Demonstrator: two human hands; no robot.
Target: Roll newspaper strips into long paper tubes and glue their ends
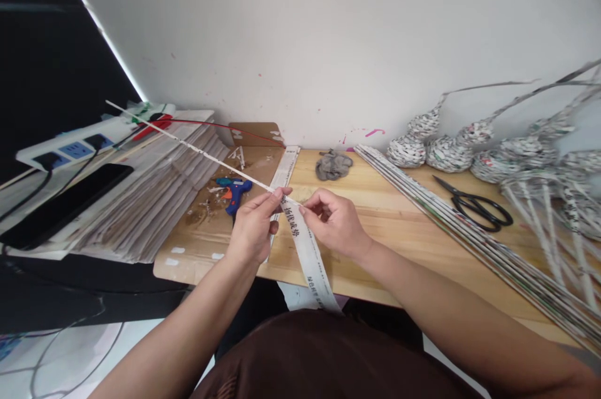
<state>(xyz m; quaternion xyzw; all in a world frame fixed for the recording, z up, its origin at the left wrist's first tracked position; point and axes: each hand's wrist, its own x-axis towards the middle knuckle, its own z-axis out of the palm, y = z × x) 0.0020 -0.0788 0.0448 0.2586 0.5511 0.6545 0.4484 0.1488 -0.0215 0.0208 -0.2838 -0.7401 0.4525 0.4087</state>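
Observation:
A newspaper strip (303,241) hangs from between my hands down to my lap. Its upper part is wound around a long thin stick (211,158), which slants up to the left. My left hand (256,223) pinches the stick where the winding meets the flat strip. On the other side, the fingers of my right hand (335,220) are closed on the strip's right edge near its top. Under my hands, another printed strip (287,164) lies on the wooden table (370,205).
At left are stacked paper (173,198), a black phone (66,205), a power strip (79,145) and a blue glue gun (235,192) on cardboard (183,258). Rolled paper sticks (422,211), scissors (474,205) and woven paper gourds (451,151) lie right. A grey cloth (333,165) sits behind.

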